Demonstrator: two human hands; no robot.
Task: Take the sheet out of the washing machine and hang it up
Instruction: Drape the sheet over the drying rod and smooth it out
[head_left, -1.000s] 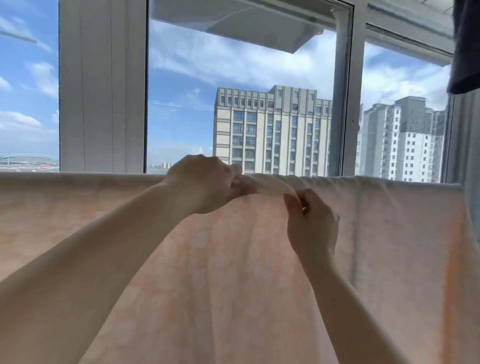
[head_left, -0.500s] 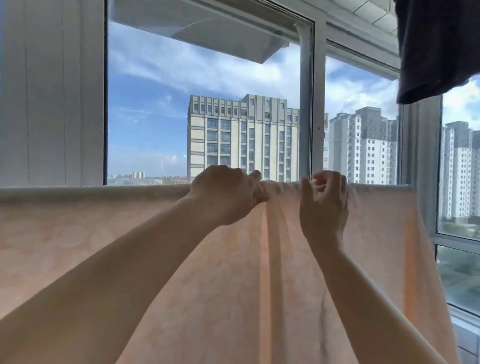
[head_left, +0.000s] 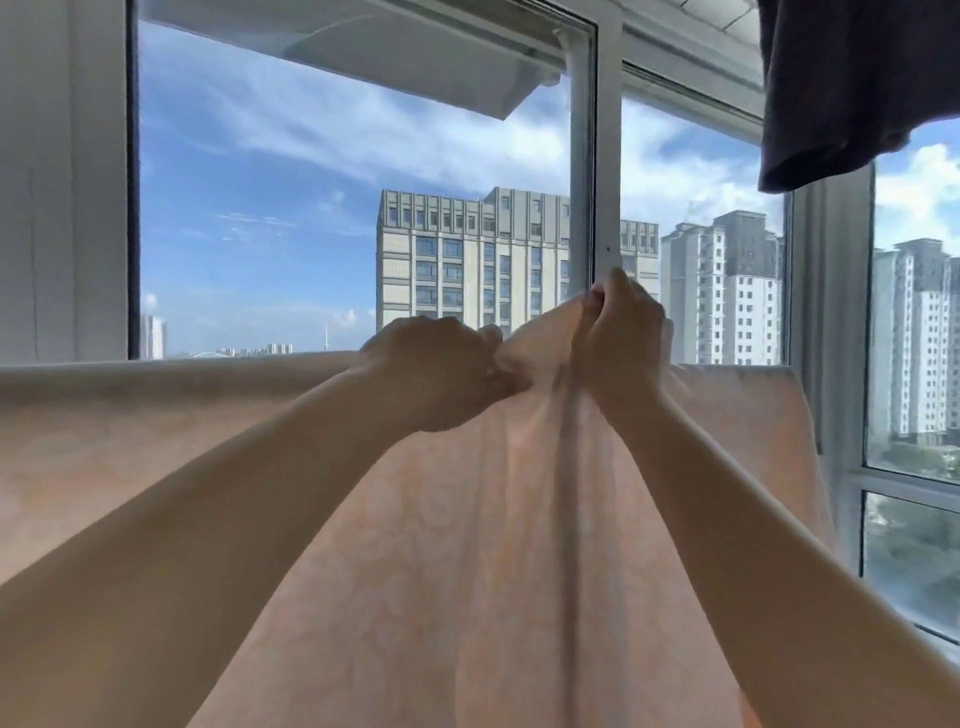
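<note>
Sheet (head_left: 493, 545), pale peach, hanging spread across width of view in front of window (head_left: 337, 208); top edge running level at left and right. Left hand (head_left: 431, 376) gripping gathered fabric at top edge, fingers curled tight round it. Right hand (head_left: 621, 345) pinching fabric bunch just beside it, lifting it above edge line. Sheet draping downward from both grips in vertical folds. Dark garment (head_left: 852, 83) hanging upper right.

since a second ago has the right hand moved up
Yes. The right hand has risen above the sheet's hung top edge, lifting a pinch of fabric; earlier it was level.
</note>
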